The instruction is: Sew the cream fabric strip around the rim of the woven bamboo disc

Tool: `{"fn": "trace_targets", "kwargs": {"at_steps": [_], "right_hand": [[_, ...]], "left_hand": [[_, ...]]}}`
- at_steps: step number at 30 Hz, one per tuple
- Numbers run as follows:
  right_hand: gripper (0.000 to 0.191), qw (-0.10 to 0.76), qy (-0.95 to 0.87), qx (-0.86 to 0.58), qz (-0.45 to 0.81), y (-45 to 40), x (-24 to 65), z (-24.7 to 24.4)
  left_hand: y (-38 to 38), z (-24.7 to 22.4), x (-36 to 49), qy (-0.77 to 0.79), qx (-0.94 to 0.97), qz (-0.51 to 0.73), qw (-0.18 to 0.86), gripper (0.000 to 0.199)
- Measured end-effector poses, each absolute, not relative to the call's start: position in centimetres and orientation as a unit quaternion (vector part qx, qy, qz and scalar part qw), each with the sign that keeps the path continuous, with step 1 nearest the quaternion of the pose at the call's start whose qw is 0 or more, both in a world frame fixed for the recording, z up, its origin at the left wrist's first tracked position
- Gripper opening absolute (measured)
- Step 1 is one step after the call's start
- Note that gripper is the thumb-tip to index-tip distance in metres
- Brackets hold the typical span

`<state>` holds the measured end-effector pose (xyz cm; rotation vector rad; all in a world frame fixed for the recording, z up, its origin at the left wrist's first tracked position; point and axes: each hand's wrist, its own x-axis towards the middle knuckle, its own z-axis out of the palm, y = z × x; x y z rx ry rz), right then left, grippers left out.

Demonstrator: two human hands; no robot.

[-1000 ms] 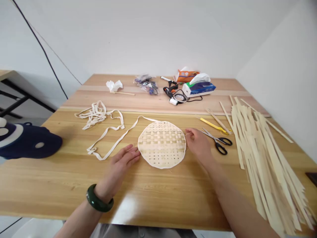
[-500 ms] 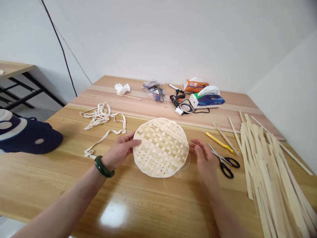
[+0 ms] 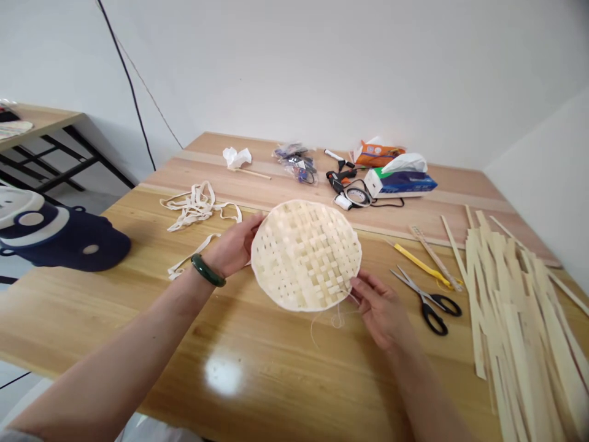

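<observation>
Taking the woven disc as the centre of the clock, with twelve pointing away from the person, the near part of the table (image 3: 184, 344) lies bare wood at six. The right hand (image 3: 380, 307) is at four o'clock, its fingers curled and nearly closed, thumb and fingertips gripping the rim. Thin thread (image 3: 338, 320) trails in a loop from the disc's lower edge just beside these fingers. The left hand (image 3: 239, 242) is between nine and ten, partly closed on the opposite edge; its fingertips are hidden behind the rim. A dark green bracelet (image 3: 208, 271) circles that wrist. The woven disc (image 3: 306, 258) sits between the two hands, tilted with its face toward the person.

Between three and four lie the scissors (image 3: 424, 296), blades slightly apart, and past them a heap of wood strips (image 3: 510, 319). A yellow stick (image 3: 418, 259) is at three. A blue hat (image 3: 92, 242) is out at nine, a tangled white ribbon (image 3: 196, 205) at ten.

Farther off, a glue gun (image 3: 340, 178) lies at one o'clock, a tissue box (image 3: 405, 183) at two, a plastic bag (image 3: 297, 161) at twelve and crumpled paper (image 3: 237, 158) at eleven. Farthest, another table (image 3: 50, 118) stands at ten.
</observation>
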<state>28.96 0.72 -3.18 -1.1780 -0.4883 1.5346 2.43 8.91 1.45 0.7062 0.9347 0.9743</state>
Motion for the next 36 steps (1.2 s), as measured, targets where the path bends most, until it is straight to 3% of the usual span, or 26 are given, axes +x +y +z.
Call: {"fn": "trace_targets", "kwargs": {"at_steps": [4, 8, 15, 36], "right_hand": [[0.032, 0.581, -0.182, -0.484, 0.629, 0.9, 28.8, -3.3], [0.029, 0.588, -0.193, -0.492, 0.613, 1.0, 28.7, -3.5], [0.031, 0.56, -0.236, -0.478, 0.634, 0.6, 28.6, -3.9], [0.03, 0.582, -0.22, -0.459, 0.635, 0.5, 28.7, -4.8]], "left_hand": [[7.6, 0.8, 2.5, 0.401, 0.251, 0.459, 0.752, 0.037], [5.6, -0.1, 3.6, 0.393, 0.269, 0.467, 0.745, 0.016], [4.4, -0.7, 4.6, 0.428, 0.299, 0.483, 0.703, 0.03], [0.0, -1.8, 8.5, 0.385, 0.229, 0.458, 0.767, 0.03]]}}
